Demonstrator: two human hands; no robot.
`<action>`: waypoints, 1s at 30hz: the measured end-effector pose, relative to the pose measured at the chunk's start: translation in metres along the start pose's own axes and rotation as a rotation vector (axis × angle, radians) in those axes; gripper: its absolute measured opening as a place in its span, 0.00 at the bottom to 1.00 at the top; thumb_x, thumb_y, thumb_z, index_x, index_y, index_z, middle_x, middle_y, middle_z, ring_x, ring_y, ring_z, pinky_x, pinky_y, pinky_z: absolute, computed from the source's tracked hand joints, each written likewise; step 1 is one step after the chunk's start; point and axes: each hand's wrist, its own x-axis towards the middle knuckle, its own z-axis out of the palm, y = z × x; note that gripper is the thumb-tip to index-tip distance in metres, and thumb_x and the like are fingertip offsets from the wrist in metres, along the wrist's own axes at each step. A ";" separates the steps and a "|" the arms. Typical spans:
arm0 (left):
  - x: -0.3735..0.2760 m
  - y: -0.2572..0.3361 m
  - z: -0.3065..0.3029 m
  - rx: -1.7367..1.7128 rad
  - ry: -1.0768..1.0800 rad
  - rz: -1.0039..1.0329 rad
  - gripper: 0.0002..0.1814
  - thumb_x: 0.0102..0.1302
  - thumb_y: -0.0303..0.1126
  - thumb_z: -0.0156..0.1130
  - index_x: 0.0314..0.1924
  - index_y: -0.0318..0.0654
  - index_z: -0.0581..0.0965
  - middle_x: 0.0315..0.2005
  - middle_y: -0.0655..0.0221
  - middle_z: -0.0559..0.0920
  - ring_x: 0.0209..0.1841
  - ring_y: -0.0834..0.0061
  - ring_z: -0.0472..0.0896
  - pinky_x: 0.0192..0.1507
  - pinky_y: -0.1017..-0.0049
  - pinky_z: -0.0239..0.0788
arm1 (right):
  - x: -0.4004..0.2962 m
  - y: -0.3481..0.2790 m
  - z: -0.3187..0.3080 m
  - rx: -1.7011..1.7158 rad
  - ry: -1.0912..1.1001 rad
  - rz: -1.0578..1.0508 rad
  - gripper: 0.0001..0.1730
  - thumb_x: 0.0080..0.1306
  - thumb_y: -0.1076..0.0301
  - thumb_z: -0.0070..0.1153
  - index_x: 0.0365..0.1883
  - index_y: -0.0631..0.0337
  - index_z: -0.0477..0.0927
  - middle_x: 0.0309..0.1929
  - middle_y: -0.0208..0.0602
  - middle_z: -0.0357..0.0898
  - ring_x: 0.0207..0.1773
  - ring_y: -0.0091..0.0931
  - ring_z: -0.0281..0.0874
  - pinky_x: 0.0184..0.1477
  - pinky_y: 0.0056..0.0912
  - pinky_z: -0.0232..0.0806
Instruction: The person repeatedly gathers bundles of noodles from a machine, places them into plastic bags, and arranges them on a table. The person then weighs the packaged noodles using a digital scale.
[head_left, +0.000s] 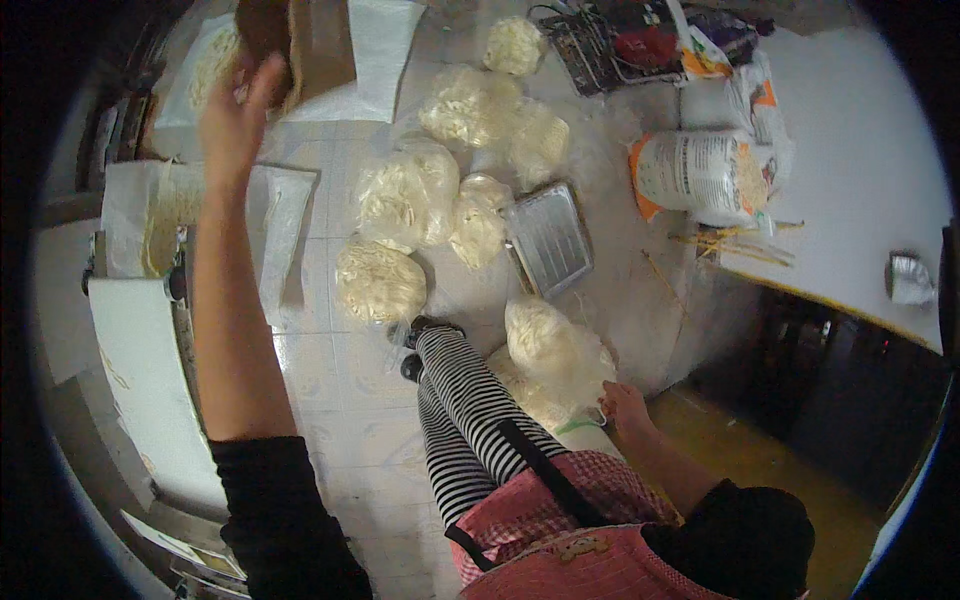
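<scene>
My left hand (240, 97) reaches out at the upper left, beside a brown box (322, 52) and near a pale heap of noodle-like strands (212, 71); whether it holds anything cannot be told. At the lower right my right hand (624, 403) grips the edge of a clear plastic bag (551, 345) filled with pale, noodle-like food. Another filled bag (525, 386) lies partly under it, by a green strip. Several more filled clear bags (409, 195) rest on the tiled floor ahead of my feet.
A metal-topped platform (551, 236) stands among the bags. To the right, a white table (840, 187) bears a printed sack (697, 172), thin sticks (742, 247) and a crumpled foil-like item (909, 277). A conveyor-like white surface (142, 360) runs along the left, near a white sack (289, 217).
</scene>
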 end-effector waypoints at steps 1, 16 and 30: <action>0.011 0.039 0.002 -0.154 0.087 0.106 0.25 0.65 0.46 0.59 0.51 0.30 0.76 0.42 0.55 0.82 0.46 0.67 0.80 0.49 0.72 0.69 | 0.004 0.016 -0.013 0.098 -0.001 -0.015 0.16 0.65 0.59 0.54 0.22 0.58 0.68 0.18 0.28 0.64 0.25 0.22 0.64 0.36 0.30 0.61; -0.459 0.214 0.007 -0.713 -0.681 -0.570 0.26 0.66 0.34 0.54 0.62 0.36 0.65 0.61 0.64 0.68 0.64 0.69 0.63 0.64 0.69 0.53 | -0.136 -0.016 -0.014 -0.283 -0.446 -0.381 0.15 0.65 0.61 0.55 0.29 0.65 0.74 0.23 0.29 0.74 0.28 0.19 0.69 0.31 0.26 0.63; -0.420 0.317 -0.012 -0.482 -0.719 -0.638 0.25 0.67 0.41 0.51 0.59 0.34 0.69 0.57 0.59 0.70 0.60 0.64 0.66 0.57 0.69 0.59 | -0.136 -0.085 -0.059 -0.461 -1.129 -0.858 0.17 0.61 0.55 0.54 0.29 0.62 0.74 0.26 0.44 0.75 0.30 0.41 0.75 0.33 0.42 0.65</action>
